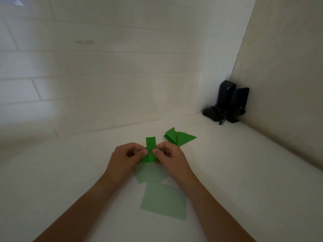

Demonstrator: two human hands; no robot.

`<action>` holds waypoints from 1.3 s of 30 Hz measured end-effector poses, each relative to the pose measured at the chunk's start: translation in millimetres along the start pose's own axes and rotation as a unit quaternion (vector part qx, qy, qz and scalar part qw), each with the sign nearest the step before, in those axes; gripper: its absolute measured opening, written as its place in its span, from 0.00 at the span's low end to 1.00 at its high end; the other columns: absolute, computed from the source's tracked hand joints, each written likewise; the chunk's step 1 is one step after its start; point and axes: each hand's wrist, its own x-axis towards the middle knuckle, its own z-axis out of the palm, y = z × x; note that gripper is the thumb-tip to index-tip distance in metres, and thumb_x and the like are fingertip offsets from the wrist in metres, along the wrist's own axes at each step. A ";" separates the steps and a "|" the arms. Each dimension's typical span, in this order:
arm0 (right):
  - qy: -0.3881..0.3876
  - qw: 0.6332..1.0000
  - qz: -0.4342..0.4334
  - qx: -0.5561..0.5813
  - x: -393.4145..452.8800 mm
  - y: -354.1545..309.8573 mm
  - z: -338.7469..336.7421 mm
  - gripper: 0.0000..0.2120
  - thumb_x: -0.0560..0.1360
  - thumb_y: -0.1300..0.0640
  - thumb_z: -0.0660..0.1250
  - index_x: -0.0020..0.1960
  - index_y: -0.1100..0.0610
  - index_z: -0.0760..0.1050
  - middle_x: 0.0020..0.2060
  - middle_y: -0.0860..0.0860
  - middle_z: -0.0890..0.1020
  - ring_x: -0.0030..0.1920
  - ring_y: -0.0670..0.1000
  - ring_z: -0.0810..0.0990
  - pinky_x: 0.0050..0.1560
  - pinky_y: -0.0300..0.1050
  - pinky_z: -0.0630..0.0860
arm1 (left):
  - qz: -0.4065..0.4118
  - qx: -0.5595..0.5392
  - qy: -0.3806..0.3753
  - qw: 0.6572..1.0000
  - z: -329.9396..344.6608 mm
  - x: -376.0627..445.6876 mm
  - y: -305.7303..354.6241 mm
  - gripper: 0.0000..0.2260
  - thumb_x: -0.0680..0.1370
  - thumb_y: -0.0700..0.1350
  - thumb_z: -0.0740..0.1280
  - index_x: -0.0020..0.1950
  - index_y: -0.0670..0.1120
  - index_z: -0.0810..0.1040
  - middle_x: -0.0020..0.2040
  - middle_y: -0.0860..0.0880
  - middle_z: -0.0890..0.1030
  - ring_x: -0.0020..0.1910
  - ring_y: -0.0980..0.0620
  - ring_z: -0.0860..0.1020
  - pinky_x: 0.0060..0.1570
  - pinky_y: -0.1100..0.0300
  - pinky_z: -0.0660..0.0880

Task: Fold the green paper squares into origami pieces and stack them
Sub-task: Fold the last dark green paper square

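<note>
- The left hand (pixel 128 154) and right hand (pixel 170 156) are both pinching a folded green strip (pixel 151 148) between them, above the worktop (pixel 70 172)
- Its long axis is pointing away from the person
- Finished pieces (pixel 178 137) are lying just beyond the right hand, flat squares (pixel 163 199) nearer the body

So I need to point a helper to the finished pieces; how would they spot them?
Start at the black speakers in the right corner. Nearer, on the white table, lies the folded pile: dark green pointed triangles, unlike the pale flat squares below the hands.
</note>
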 end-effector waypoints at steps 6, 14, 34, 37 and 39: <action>0.032 0.999 0.008 0.011 -0.3 0.0 -0.5 0.05 0.80 0.59 0.71 0.45 0.56 0.80 0.38 0.49 0.85 0.37 0.47 0.84 0.51 0.59 0.84 | 0.007 0.039 0.002 0.999 2.0 -0.2 -0.7 0.07 0.79 0.46 0.73 0.42 0.49 0.86 0.30 0.51 0.80 0.28 0.58 0.74 0.33 0.67 0.71; 0.012 1.000 0.013 -0.012 -2.3 -3.8 0.1 0.05 0.81 0.56 0.71 0.46 0.56 0.80 0.36 0.49 0.85 0.35 0.47 0.84 0.43 0.43 0.81 | 0.022 0.042 0.010 0.999 -1.4 4.5 -8.8 0.08 0.80 0.46 0.72 0.42 0.55 0.85 0.28 0.53 0.77 0.33 0.51 0.75 0.38 0.57 0.69; -0.076 0.997 0.017 -0.023 -9.9 -15.8 -0.2 0.08 0.81 0.53 0.70 0.44 0.53 0.82 0.38 0.52 0.88 0.36 0.47 0.83 0.48 0.44 0.81 | -0.018 -0.065 0.004 0.998 1.0 -4.9 12.5 0.07 0.80 0.42 0.72 0.43 0.43 0.85 0.41 0.39 0.84 0.38 0.53 0.80 0.39 0.64 0.76; -0.084 0.996 0.013 -0.013 -10.3 -14.6 -0.4 0.09 0.82 0.56 0.70 0.43 0.54 0.82 0.38 0.54 0.88 0.36 0.49 0.83 0.48 0.46 0.82 | -0.030 -0.072 -0.006 0.997 1.2 -5.5 14.7 0.09 0.80 0.43 0.71 0.43 0.39 0.82 0.38 0.37 0.80 0.37 0.50 0.76 0.41 0.57 0.72; -0.095 0.995 0.009 -0.010 -10.9 -13.7 -1.0 0.09 0.82 0.57 0.70 0.43 0.54 0.82 0.37 0.55 0.87 0.36 0.50 0.83 0.47 0.45 0.82 | -0.035 -0.078 -0.011 0.996 1.3 -5.9 15.8 0.13 0.80 0.44 0.71 0.38 0.39 0.78 0.33 0.43 0.74 0.34 0.51 0.71 0.36 0.60 0.68</action>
